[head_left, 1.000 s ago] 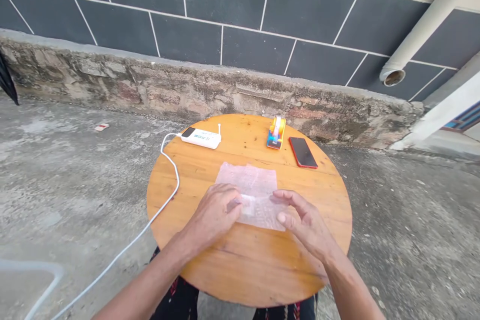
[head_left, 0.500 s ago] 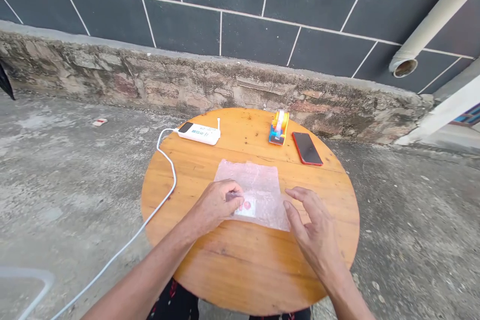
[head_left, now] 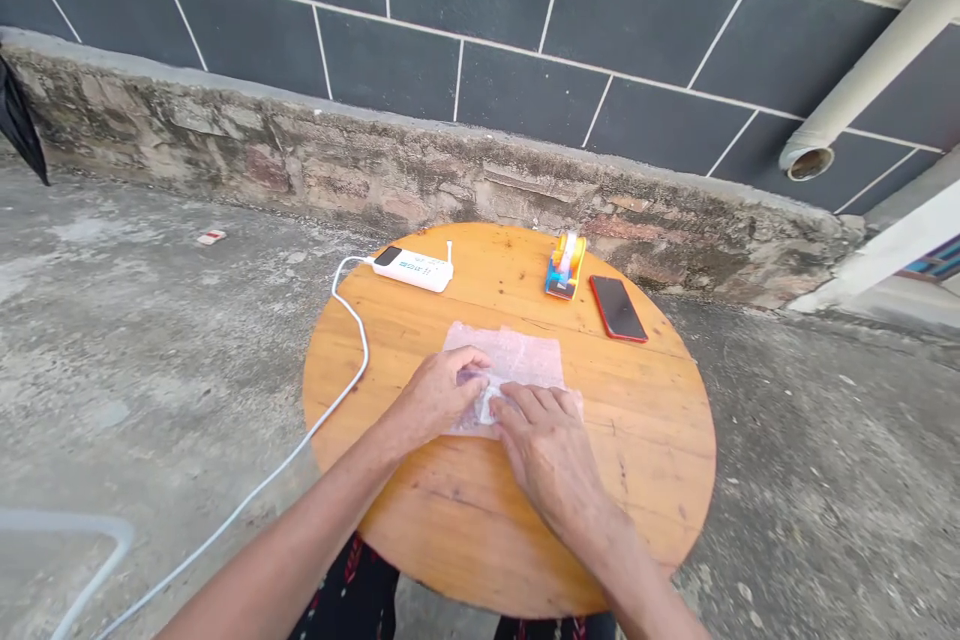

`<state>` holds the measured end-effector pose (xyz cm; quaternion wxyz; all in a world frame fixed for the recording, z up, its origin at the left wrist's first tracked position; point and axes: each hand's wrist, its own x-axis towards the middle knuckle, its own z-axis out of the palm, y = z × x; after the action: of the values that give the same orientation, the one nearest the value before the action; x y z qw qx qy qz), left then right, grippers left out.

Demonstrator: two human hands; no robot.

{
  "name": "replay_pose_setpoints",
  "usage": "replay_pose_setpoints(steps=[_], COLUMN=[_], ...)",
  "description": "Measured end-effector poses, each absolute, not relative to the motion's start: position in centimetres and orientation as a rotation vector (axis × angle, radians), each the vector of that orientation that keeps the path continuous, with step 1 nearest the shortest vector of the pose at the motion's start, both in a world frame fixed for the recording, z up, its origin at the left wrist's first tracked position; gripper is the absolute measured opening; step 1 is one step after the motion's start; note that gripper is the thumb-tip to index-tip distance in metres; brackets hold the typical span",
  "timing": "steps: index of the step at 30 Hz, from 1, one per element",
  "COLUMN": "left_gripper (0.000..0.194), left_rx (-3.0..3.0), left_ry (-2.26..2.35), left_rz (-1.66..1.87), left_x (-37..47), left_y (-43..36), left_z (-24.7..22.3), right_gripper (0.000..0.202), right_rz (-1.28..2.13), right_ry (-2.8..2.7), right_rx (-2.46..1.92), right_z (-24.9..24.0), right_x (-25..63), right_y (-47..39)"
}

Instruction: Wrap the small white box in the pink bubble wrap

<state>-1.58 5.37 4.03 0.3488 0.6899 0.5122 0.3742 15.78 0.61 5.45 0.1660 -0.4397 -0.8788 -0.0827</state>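
A sheet of pinkish, see-through bubble wrap lies on the round wooden table. Near its front edge a small whitish packet shows between my hands, partly covered by wrap and fingers. My left hand is closed at the sheet's left side, with thumb and fingers curled on the wrap beside the packet. From the right, my right hand bends over the packet. Its fingertips hold the wrap close to my left fingers, and part of the sheet's right side is hidden under it.
A white device with a white cable lies at the table's back left. At the back right stand a yellow and blue tape dispenser and a red-edged phone. Behind the table runs a stone wall base.
My right hand has moved left from beside the sheet onto it, and the wrap's right part now comes in over the packet. My left hand stays near the packet. The view has shifted slightly.
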Motion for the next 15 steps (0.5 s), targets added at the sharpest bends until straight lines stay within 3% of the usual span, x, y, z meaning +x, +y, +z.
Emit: replay_pose_setpoints(steps=[7,15], left_gripper=[0.038,0.053], left_rx=[1.475,1.105], left_ry=[1.647,1.446], left_rz=[1.087,0.845], left_x=[-6.7,-6.6], left_y=[1.1,-0.5], left_z=[3.0,3.4], right_gripper=[0.021,0.021], right_rz=[-0.249,-0.173], right_ry=[-2.584,-2.588], right_rx=[-1.265,-1.272], right_z=[6.1,6.3], right_x=[16.1,16.2], right_y=[0.8,1.1])
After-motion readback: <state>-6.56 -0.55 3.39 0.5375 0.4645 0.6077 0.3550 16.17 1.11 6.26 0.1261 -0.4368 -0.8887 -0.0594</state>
